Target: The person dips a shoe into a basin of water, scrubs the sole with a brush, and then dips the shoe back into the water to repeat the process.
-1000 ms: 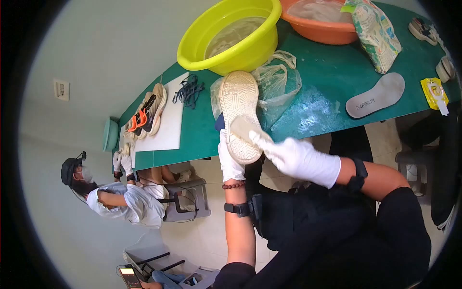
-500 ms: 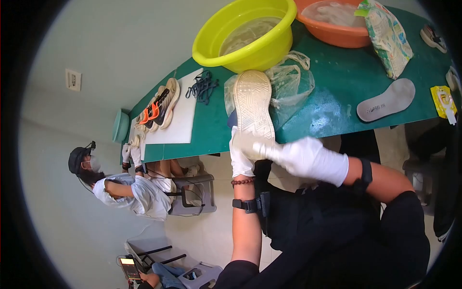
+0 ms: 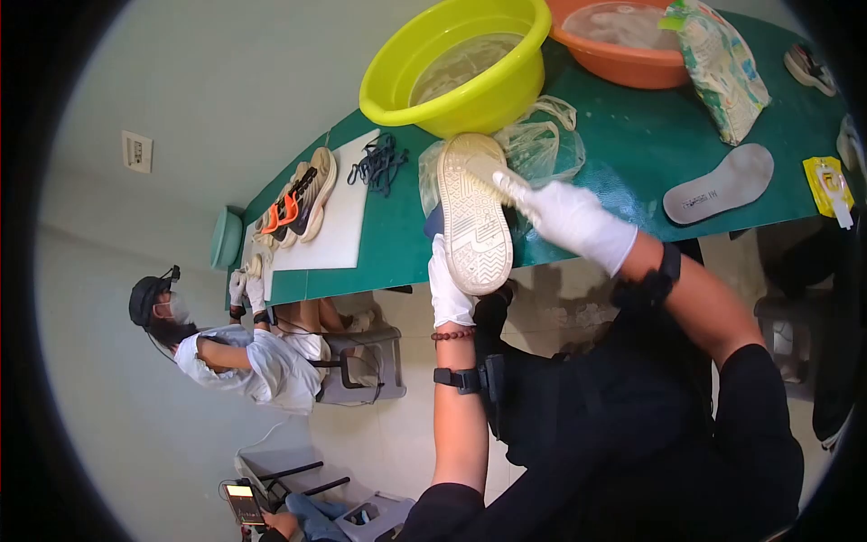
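Observation:
A white-gloved left hand of mine (image 3: 448, 287) grips a shoe (image 3: 475, 226) from beneath, its pale patterned sole facing up; most of its fingers are hidden behind the shoe. My right hand (image 3: 578, 221), also gloved, is closed around the handle of a light-coloured brush (image 3: 510, 188). The brush lies across the upper part of the sole. Under and beside the shoe is a crumpled clear plastic bag (image 3: 542, 149) on the green table (image 3: 623, 135).
A yellow-green basin (image 3: 452, 113) and an orange basin (image 3: 623, 65) hold water behind. An insole (image 3: 720, 185), yellow packet (image 3: 828, 187) and patterned bag (image 3: 722, 72) are right. Left are laces (image 3: 379, 165), a white board (image 3: 339, 235), shoes (image 3: 298, 199) and a masked person (image 3: 244, 361).
My right hand and the brush have moved from the near end of the sole up towards its far end. My left hand still holds the shoe in nearly the same place.

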Action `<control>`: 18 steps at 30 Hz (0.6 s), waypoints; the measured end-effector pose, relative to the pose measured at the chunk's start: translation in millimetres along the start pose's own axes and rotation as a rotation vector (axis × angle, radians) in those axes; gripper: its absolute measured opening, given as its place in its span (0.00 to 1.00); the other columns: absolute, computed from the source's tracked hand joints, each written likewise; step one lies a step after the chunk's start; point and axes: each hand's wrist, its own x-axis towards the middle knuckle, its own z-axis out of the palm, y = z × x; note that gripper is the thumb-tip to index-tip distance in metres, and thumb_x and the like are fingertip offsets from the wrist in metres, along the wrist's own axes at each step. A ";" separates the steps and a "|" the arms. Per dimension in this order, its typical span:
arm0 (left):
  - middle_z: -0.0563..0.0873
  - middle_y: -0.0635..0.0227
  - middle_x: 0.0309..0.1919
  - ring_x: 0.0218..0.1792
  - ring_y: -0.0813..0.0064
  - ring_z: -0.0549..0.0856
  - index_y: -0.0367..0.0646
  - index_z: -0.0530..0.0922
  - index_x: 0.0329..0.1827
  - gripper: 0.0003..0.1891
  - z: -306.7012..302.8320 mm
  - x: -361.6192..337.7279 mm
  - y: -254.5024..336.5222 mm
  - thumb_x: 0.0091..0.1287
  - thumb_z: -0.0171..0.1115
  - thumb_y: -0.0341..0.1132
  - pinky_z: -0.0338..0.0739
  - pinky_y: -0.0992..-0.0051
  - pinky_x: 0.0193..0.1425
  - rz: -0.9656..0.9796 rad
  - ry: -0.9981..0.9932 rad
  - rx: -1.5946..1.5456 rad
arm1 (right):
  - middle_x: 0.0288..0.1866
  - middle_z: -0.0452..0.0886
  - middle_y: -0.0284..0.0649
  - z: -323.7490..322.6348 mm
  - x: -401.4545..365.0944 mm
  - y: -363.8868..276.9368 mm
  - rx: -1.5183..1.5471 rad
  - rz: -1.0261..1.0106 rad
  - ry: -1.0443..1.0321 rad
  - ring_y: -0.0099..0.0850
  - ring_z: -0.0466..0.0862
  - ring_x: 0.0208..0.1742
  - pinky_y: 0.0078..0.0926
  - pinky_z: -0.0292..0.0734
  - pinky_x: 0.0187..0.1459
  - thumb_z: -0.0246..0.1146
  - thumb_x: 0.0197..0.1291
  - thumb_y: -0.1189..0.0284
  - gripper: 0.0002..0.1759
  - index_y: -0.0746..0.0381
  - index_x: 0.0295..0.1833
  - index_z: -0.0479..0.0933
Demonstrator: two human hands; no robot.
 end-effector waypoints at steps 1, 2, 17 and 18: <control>0.87 0.58 0.50 0.47 0.65 0.89 0.34 0.76 0.62 0.26 -0.8 3.8 -0.2 0.81 0.40 0.49 0.86 0.66 0.53 0.009 -0.004 0.018 | 0.25 0.81 0.50 -11.4 5.7 1.8 0.010 -0.022 -0.013 0.46 0.83 0.21 0.47 0.80 0.23 0.52 0.68 0.69 0.38 0.36 0.81 0.51; 0.87 0.59 0.50 0.47 0.65 0.89 0.34 0.76 0.61 0.26 -2.8 12.8 -1.4 0.81 0.40 0.49 0.86 0.66 0.54 0.002 -0.036 -0.009 | 0.24 0.81 0.49 -16.4 -9.5 -4.7 0.006 -0.055 0.014 0.46 0.83 0.21 0.47 0.79 0.23 0.51 0.69 0.69 0.37 0.36 0.81 0.51; 0.87 0.59 0.51 0.47 0.65 0.89 0.37 0.77 0.62 0.25 -17.8 15.9 -10.6 0.80 0.42 0.49 0.85 0.66 0.53 0.030 -0.029 0.023 | 0.25 0.82 0.49 -18.7 -66.2 -44.6 0.127 -0.240 -0.027 0.47 0.85 0.24 0.48 0.83 0.29 0.56 0.62 0.71 0.43 0.37 0.82 0.51; 0.87 0.59 0.52 0.48 0.64 0.89 0.37 0.76 0.62 0.26 -16.6 14.1 -9.4 0.80 0.41 0.50 0.85 0.65 0.54 0.033 -0.019 0.055 | 0.24 0.82 0.49 -7.8 -69.9 -49.3 0.136 -0.319 0.081 0.47 0.85 0.23 0.48 0.83 0.29 0.57 0.60 0.71 0.44 0.38 0.82 0.51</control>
